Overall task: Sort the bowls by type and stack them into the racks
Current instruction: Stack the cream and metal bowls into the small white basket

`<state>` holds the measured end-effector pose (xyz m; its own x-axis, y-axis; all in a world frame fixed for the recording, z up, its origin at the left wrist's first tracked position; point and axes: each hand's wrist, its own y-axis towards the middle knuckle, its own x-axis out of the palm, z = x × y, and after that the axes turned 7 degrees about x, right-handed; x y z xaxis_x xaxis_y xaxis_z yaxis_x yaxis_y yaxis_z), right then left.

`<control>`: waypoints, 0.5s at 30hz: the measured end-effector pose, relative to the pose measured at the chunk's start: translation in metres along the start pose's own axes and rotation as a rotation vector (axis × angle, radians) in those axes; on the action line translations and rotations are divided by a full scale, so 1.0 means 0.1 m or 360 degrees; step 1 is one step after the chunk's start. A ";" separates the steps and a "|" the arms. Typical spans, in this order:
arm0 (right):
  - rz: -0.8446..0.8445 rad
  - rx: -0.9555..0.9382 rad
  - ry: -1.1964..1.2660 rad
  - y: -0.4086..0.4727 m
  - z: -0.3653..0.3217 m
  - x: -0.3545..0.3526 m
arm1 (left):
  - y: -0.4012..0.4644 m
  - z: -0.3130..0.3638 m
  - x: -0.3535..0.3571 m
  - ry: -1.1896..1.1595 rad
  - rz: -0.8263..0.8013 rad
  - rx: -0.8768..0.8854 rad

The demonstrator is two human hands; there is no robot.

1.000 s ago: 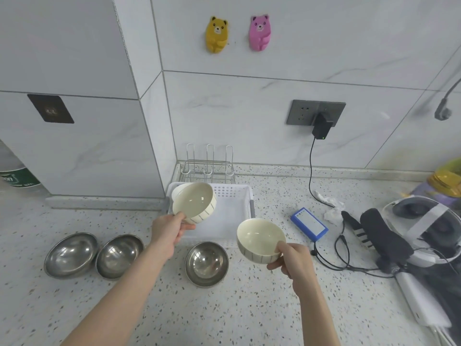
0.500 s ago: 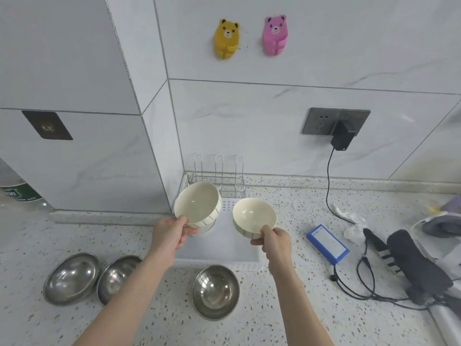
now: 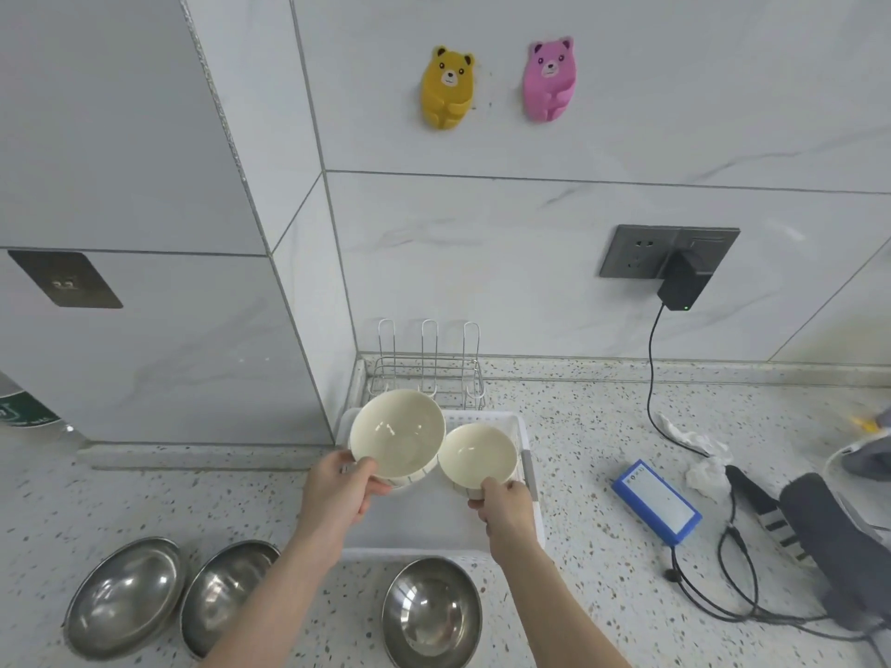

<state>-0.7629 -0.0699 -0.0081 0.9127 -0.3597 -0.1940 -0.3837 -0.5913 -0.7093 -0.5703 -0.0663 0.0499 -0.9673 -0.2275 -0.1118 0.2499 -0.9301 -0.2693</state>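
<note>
From the head camera, the left hand grips the near rim of a cream ceramic bowl with dark stripes on its outer wall, thumb curled over the lip and fingers under the side, so that the bowl tilts with its mouth toward the camera above the left part of a white perforated plastic tray. The right hand pinches the near rim of a second, smaller-looking cream ceramic bowl, thumb on the lip, holding it over the right part of the same tray; the two bowls sit just beside each other, rims nearly touching, and whether either rests on the tray floor cannot be told. The tray stands on the speckled stone worktop in the back corner where the two tiled walls meet, and behind it, against the rear edge, stands a chrome wire rack with three upright loops. Along the front edge of the worktop lie three round stainless steel bowls, mouths up: one at the far left, one touching or just beside it, and one in front of the tray. Toward the right edge lie a blue rectangular box and black cables.
</note>
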 end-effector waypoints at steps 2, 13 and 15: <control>0.0024 0.0037 0.0031 0.02 -0.01 0.03 | 0.01 -0.01 -0.01 0.0001 -0.0013 -0.0014; -0.0053 0.0256 0.0283 0.06 -0.05 0.09 | 0.05 -0.09 0.05 0.0051 -0.0054 -0.0074; -0.0106 0.0330 0.0208 0.02 -0.08 0.04 | 0.07 -0.11 0.09 0.0084 -0.0072 -0.0088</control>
<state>-0.7615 -0.0784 -0.0046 0.9039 -0.4232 -0.0626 -0.2742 -0.4608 -0.8441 -0.5770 -0.0714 0.0366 -0.9745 -0.1687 -0.1481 0.2093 -0.9214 -0.3276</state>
